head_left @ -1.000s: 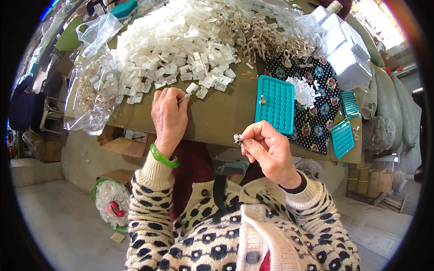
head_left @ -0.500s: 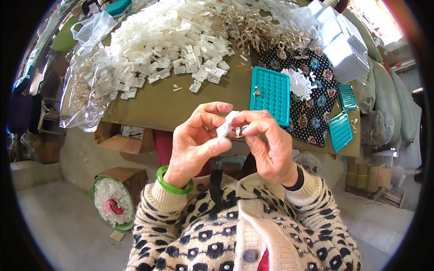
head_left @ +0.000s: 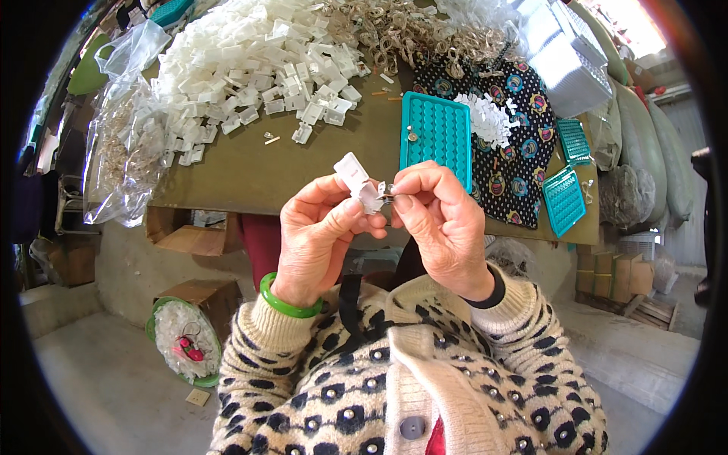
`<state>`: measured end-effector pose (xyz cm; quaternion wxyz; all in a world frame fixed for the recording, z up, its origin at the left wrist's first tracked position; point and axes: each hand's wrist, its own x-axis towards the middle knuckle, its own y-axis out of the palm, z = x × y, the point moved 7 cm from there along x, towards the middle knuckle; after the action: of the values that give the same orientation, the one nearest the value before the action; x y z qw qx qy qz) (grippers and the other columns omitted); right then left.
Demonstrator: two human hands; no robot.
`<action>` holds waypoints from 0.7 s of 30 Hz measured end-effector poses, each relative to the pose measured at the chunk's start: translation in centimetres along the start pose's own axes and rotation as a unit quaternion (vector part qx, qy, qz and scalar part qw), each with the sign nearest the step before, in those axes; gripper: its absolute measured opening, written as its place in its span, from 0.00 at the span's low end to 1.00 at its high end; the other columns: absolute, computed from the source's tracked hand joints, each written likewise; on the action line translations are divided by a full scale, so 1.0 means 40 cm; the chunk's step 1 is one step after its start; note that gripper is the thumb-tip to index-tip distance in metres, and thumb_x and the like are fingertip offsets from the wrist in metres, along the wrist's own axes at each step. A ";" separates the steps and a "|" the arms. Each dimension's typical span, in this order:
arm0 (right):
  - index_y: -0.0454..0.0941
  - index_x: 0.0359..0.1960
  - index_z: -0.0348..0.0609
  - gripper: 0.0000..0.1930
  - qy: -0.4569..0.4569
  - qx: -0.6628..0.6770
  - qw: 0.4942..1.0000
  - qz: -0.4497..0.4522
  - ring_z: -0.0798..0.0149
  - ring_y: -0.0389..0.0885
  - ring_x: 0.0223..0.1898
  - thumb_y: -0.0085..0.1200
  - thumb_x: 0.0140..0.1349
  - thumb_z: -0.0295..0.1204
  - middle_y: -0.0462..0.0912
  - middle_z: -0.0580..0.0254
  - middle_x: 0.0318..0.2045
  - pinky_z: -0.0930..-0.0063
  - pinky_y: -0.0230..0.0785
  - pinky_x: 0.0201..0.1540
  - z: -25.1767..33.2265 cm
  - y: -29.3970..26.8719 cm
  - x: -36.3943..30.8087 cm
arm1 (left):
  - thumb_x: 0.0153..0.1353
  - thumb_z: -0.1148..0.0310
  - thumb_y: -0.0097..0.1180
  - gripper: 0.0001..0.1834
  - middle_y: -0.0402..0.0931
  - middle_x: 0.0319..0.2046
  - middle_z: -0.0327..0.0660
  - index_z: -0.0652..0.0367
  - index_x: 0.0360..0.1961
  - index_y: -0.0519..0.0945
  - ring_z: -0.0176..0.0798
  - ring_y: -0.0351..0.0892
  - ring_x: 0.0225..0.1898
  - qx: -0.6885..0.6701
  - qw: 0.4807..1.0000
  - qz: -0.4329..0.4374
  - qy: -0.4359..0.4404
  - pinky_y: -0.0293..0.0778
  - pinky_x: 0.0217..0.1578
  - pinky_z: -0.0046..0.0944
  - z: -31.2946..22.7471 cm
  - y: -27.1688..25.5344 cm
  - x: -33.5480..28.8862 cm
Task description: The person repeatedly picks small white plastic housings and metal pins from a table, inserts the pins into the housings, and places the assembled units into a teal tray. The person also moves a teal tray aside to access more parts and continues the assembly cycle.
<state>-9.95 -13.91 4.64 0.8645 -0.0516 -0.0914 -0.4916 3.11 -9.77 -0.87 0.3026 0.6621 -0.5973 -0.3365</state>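
Note:
In front of the table edge, my left hand (head_left: 315, 239) pinches a small white plastic case (head_left: 352, 171) between thumb and fingers. The case is hinged and stands unfolded, its lid pointing up and away from me. Facing it, my right hand (head_left: 447, 231) has thumb and forefinger closed on a tiny dark and shiny piece (head_left: 387, 192) right at the case's lower half. The piece is too small to name, and the fingertips partly cover it. A teal tray (head_left: 436, 136) with rows of hollows lies just beyond my right hand, a small shiny item on its left edge.
A big heap of white plastic cases (head_left: 250, 61) covers the table's far left. Beside it lie tangled shiny metallic parts (head_left: 425, 34). White slips (head_left: 489, 121) rest on a patterned dark cloth (head_left: 519, 171). Smaller teal trays (head_left: 563, 201) sit at right, a plastic bag (head_left: 121, 152) at left.
The white case in my left hand is now unfolded, its lid swung up and outward. My right hand has drawn slightly back, pinching the small piece. The view has shifted a little.

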 end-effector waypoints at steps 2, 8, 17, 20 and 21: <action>0.71 0.43 0.35 0.04 0.005 0.028 1.000 -0.012 0.77 0.75 0.32 0.50 0.70 0.23 0.76 0.61 0.41 0.84 0.71 0.37 -0.004 0.008 -0.002 | 0.63 0.78 0.59 0.15 0.81 0.43 0.50 0.68 0.51 0.77 0.40 0.84 0.37 0.001 1.000 -0.002 -0.018 0.83 0.39 0.40 0.007 -0.001 -0.003; 0.71 0.39 0.34 0.03 0.074 0.093 0.992 -0.045 0.76 0.78 0.32 0.52 0.68 0.21 0.79 0.63 0.32 0.84 0.72 0.36 -0.007 0.004 -0.001 | 0.61 0.80 0.60 0.17 0.82 0.42 0.49 0.67 0.51 0.78 0.40 0.84 0.37 0.004 1.000 0.002 0.004 0.82 0.39 0.40 0.010 -0.005 -0.007; 0.74 0.40 0.37 0.06 0.163 0.133 0.976 -0.060 0.83 0.67 0.23 0.55 0.68 0.27 0.80 0.68 0.29 0.89 0.57 0.25 -0.030 0.009 -0.011 | 0.56 0.85 0.62 0.17 0.82 0.41 0.49 0.67 0.48 0.79 0.42 0.84 0.39 0.016 0.996 0.021 0.082 0.83 0.42 0.41 0.011 -0.008 -0.009; 0.75 0.40 0.37 0.06 0.160 0.111 0.978 -0.069 0.83 0.68 0.23 0.55 0.68 0.28 0.81 0.68 0.29 0.89 0.58 0.25 -0.030 0.017 -0.018 | 0.54 0.87 0.63 0.16 0.80 0.41 0.47 0.67 0.45 0.79 0.41 0.84 0.40 0.043 0.991 0.012 0.123 0.83 0.42 0.41 0.006 -0.011 -0.012; 0.75 0.40 0.37 0.07 0.162 0.109 0.978 -0.072 0.84 0.68 0.24 0.55 0.68 0.28 0.81 0.69 0.29 0.90 0.58 0.26 -0.031 0.020 -0.021 | 0.54 0.88 0.63 0.16 0.80 0.41 0.46 0.67 0.44 0.79 0.41 0.84 0.40 0.051 0.989 0.010 0.135 0.83 0.42 0.41 0.003 -0.012 -0.012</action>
<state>-9.55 -13.04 3.24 0.8304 0.1301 -0.0068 -0.5418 3.26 -9.22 -1.30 0.3492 0.7104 -0.5739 -0.2101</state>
